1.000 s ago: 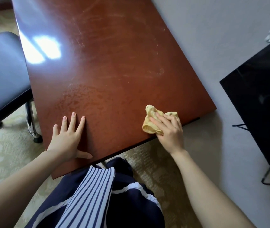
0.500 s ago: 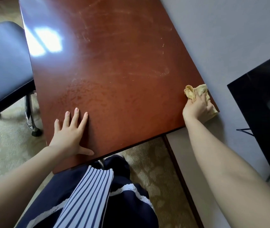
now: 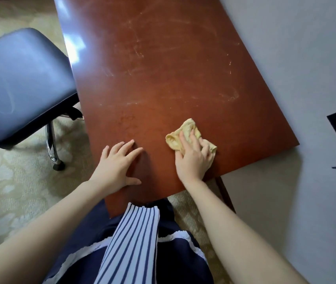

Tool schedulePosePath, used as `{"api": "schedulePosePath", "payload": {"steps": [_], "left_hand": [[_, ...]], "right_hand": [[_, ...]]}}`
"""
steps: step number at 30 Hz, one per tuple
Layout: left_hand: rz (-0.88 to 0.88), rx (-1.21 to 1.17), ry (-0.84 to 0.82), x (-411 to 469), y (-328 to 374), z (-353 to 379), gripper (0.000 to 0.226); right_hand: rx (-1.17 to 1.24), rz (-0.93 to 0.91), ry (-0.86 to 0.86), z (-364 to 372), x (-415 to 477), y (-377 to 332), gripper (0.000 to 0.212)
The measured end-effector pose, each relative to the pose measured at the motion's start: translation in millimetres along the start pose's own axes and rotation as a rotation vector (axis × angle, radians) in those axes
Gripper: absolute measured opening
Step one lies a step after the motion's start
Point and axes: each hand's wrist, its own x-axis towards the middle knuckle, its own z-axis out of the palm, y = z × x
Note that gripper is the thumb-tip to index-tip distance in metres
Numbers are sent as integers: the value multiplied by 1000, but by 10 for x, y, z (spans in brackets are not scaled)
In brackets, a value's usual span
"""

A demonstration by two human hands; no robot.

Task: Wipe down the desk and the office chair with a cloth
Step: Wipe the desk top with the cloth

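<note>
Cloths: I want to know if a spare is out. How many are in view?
1. The crumpled yellow cloth lies on the reddish-brown wooden desk near its front edge, pressed under the right hand. Others may be out of frame.

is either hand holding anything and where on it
The right hand presses the yellow cloth against the desk, palm and fingers over its middle and near side. The left hand holds nothing; it rests flat on the desk.
</note>
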Motion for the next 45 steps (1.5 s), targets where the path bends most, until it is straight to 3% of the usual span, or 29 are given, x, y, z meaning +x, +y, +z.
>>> {"api": "schedulePosePath", "payload": {"steps": [6,12,18,23,30,32,34,40,45], "left_hand": [[-53,-189,249,-164,-478,-116,59],[-215,-256,340,-256,-1079,-153,54],[-290,-321,351,-421,-1440,-132,53],[-314,-343,326,-573,-1588,-123,53],[-405,-395,354,-713,-1530,-85,48],[-469,-426,383,-741,-1430,-52,47],[-526,-468,414,-761,-1306,-10,45],[-657,-544,468,-704,-846,77,45],[-657,-587,465,-522,-425,132,52]], "right_hand": [[99,-363,-81,219,-502,-489,55],[71,-861,-119,263,-276,-786,53],[-93,-1110,-237,336,320,-1353,53],[-172,-1073,-260,414,811,-1770,46],[-125,-599,-107,657,921,-2199,46],[-68,-592,-128,705,705,-2180,48],[-32,-721,-198,685,475,-2051,49],[6,-1354,-451,333,-41,-1265,54],[10,-1653,-552,102,-133,-624,43]]}}
